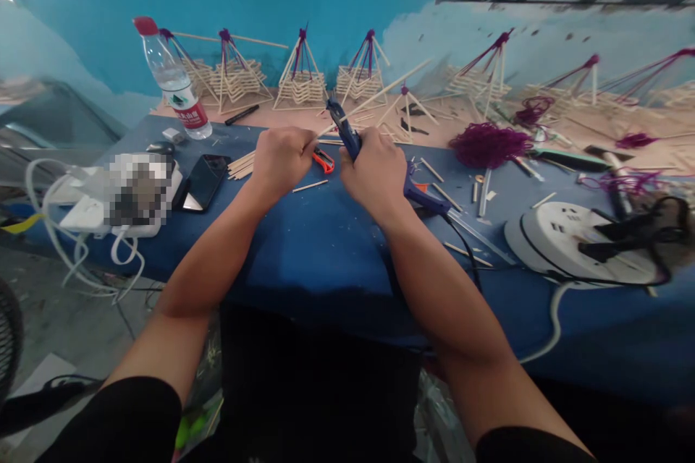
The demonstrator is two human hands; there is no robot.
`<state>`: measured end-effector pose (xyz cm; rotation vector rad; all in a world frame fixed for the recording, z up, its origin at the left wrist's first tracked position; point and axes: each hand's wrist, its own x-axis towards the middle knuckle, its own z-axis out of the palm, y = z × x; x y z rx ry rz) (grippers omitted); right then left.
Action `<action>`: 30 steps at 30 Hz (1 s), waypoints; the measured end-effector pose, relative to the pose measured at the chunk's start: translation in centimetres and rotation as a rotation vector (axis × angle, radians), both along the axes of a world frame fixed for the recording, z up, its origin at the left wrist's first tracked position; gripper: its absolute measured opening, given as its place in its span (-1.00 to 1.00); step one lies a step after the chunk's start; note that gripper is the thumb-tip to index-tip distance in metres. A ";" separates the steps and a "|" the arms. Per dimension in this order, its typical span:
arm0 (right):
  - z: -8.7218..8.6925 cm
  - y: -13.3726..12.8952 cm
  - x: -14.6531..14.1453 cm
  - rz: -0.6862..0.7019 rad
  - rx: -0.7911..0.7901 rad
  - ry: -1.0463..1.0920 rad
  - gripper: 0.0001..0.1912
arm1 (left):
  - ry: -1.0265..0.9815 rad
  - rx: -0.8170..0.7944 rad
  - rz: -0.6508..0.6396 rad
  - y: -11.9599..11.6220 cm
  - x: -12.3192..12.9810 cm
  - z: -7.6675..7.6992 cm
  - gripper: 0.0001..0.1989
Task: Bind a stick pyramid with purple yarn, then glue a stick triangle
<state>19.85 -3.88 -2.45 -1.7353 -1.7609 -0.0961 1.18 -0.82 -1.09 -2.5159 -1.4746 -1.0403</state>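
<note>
My left hand (pixel 285 159) is closed, pinching the near end of a thin wooden stick (pixel 388 88) that slants up to the right. My right hand (pixel 374 170) is wrapped round dark blue pliers (pixel 347 132), whose jaws are up against that stick; whether they bite into it I cannot tell. Between the hands lies an orange utility knife (pixel 324 160), with a short stick piece (pixel 310 186) nearer me. Beside my left wrist is a small bundle of sticks (pixel 242 166). A dark blue glue gun (pixel 428 200) rests just right of my right hand.
Stick frames tied with purple yarn (pixel 302 69) line the wall. Purple yarn (pixel 489 147) lies heaped at the right, behind a round white power strip (pixel 580 242) with plugs. At the left are a water bottle (pixel 182 98), a phone (pixel 205 182) and white cables (pixel 127 249).
</note>
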 end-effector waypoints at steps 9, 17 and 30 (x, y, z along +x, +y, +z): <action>0.0 0.6 0.7 0.009 -0.084 0.073 -0.78 | -0.009 -0.047 -0.018 1.5 -0.5 -1.2 -0.74; -0.1 0.5 0.9 -0.024 -0.148 0.040 -0.71 | -0.084 -0.054 -0.095 2.8 -0.5 -3.3 -0.78; 1.6 -1.2 -1.0 -0.089 -0.350 -0.139 -0.53 | 0.230 -0.270 0.167 -1.4 1.5 0.9 -0.75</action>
